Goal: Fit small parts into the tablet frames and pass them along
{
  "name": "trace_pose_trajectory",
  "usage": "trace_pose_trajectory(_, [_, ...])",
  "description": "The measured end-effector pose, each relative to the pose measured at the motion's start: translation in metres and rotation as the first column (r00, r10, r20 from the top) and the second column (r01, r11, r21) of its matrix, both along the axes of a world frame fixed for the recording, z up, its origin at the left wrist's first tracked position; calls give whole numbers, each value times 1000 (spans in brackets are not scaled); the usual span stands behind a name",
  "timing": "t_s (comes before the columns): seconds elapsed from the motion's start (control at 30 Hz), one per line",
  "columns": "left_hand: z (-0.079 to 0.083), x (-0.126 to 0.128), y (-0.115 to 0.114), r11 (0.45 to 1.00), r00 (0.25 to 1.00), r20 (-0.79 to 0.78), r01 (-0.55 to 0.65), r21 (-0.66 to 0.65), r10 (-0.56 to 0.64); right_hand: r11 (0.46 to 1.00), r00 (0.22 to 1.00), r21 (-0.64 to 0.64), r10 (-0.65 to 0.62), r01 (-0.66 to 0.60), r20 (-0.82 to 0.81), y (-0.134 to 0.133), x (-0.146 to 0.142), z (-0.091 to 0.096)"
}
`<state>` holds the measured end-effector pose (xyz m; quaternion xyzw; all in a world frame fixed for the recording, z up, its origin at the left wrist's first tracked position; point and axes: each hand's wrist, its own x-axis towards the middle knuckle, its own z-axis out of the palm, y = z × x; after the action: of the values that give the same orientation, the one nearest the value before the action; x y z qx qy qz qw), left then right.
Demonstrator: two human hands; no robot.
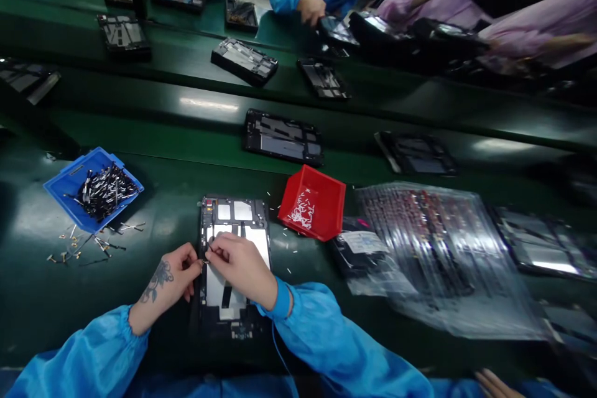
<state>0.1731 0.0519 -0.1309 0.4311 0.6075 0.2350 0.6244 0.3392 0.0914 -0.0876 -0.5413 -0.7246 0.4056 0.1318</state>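
Observation:
An opened tablet [237, 230] lies in front of me, its silver battery panels and dark ribbon cables facing up. At its left edge my left hand [175, 273] is closed in a pinch. Over the upper left battery panel, my right hand [245, 264] also pinches, its fingertips almost meeting the left ones. Whatever small piece sits between the fingers is too tiny to make out. To the left stands a blue bin [69, 199] with a heap of small black flex cables [105, 189]. Right of the tablet, a red bin [329, 211] holds tiny white strips [302, 211].
Loose small cables [102, 245] are scattered below the blue bin. Clear plastic sleeves [448, 261] cover the right side beside a dark bagged pack [361, 249]. More opened tablets [284, 137] rest along the green line ahead, where co-workers' hands [311, 9] are busy.

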Motion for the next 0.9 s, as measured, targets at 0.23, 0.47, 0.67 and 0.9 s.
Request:
trace_pose_trajectory(0.23, [0, 6, 1, 995, 997, 12, -76, 64, 75, 982, 912, -146, -166, 118, -374, -2, -1, -10])
trace_pose_trajectory(0.47, [7, 2, 0, 981, 983, 159, -120, 152, 96, 984, 984, 99, -134, 146, -118, 5, 16, -12])
trace_pose_trajectory(0.67, [11, 2, 1, 986, 988, 143, -78, 149, 57, 985, 983, 83, -141, 151, -121, 8, 15, -14])
trace_pose_trajectory(0.9, [2, 1, -3, 974, 993, 112, -54, 220, 29, 986, 982, 92, -126, 140, -141, 9, 15, -16])
